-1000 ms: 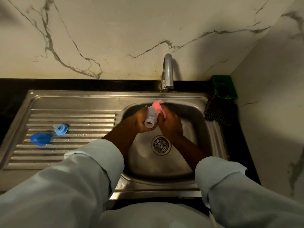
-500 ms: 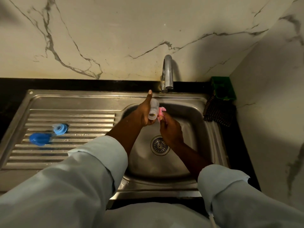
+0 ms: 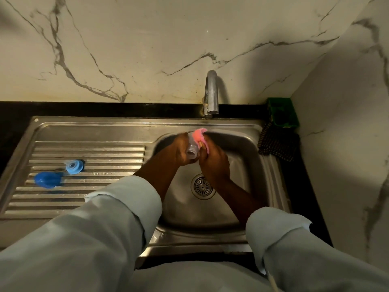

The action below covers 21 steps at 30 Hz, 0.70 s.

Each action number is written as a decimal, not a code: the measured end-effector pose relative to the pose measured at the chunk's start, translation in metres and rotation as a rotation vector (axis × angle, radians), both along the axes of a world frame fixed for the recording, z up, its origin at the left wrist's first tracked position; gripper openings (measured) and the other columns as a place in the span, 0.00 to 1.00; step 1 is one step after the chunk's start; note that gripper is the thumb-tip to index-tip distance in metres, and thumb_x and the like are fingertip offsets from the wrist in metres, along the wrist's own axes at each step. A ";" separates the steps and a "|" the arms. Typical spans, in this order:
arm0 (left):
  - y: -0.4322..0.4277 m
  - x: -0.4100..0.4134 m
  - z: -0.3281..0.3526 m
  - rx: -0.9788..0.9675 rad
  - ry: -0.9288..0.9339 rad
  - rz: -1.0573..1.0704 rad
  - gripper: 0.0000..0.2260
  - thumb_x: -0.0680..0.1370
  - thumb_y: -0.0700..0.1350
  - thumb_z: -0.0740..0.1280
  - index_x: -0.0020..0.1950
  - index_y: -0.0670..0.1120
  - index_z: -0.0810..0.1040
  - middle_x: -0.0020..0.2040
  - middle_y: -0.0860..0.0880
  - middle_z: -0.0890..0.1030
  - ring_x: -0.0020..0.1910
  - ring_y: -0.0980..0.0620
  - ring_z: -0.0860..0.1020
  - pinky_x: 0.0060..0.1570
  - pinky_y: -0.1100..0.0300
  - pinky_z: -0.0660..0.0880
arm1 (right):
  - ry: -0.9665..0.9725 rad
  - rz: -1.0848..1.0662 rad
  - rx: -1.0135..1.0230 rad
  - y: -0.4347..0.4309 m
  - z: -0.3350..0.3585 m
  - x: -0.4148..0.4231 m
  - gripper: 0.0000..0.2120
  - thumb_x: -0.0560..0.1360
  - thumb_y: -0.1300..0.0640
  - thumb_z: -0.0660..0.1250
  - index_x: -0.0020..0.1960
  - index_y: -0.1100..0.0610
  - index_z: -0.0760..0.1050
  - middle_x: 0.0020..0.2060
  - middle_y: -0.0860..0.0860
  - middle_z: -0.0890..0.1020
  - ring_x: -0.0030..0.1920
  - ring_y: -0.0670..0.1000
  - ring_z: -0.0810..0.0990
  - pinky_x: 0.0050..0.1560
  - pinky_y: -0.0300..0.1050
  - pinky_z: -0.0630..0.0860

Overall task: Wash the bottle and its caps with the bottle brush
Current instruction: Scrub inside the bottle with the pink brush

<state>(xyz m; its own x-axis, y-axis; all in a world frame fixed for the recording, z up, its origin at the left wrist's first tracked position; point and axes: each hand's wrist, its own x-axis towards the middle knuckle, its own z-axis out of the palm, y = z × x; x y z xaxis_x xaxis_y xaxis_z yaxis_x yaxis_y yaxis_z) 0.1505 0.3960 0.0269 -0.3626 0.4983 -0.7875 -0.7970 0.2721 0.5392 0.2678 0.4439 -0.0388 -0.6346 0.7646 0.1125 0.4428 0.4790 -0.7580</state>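
A small clear plastic bottle with a threaded neck (image 3: 192, 149) is being gripped in the curled left hand (image 3: 179, 153), its open mouth being turned back toward the wearer. A pink soft-headed bottle brush (image 3: 200, 135) is being clutched in the right hand (image 3: 213, 163) and pressed against the bottle's outer wall, just right of the left-hand grip; its handle is hidden within the fist. Both grips are being held above the stainless steel sink basin (image 3: 242, 175), with the round drain (image 3: 202, 186) below them and the chrome tap (image 3: 211, 93) beyond. Whether water is running cannot be told.

Well to the left of the grips, a dark blue plastic cap (image 3: 47, 179) and a light blue plastic cap (image 3: 74, 166) are lying on the ribbed draining board (image 3: 105, 157), judged not yet washed.

A slip is being risked: a wet, smooth bottle pushed sideways by the brush could be squeezed out of the left hand and dropped into the basin. The inside could also be left unscrubbed if only the outer wall is being rubbed.
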 end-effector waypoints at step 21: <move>-0.002 -0.023 -0.026 0.011 0.114 0.150 0.26 0.70 0.57 0.79 0.60 0.44 0.78 0.56 0.41 0.82 0.50 0.46 0.84 0.35 0.58 0.82 | -0.024 0.192 -0.351 0.031 -0.004 0.004 0.17 0.83 0.48 0.64 0.68 0.54 0.77 0.57 0.49 0.83 0.55 0.45 0.80 0.55 0.32 0.73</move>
<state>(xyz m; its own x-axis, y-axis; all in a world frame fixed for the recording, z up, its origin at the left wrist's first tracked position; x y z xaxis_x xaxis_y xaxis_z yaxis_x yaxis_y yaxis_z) 0.1275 0.3935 0.0005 -0.5200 0.4403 -0.7319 -0.7621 0.1478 0.6303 0.2721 0.4752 -0.0429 -0.7688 0.6213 -0.1513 0.3900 0.2681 -0.8809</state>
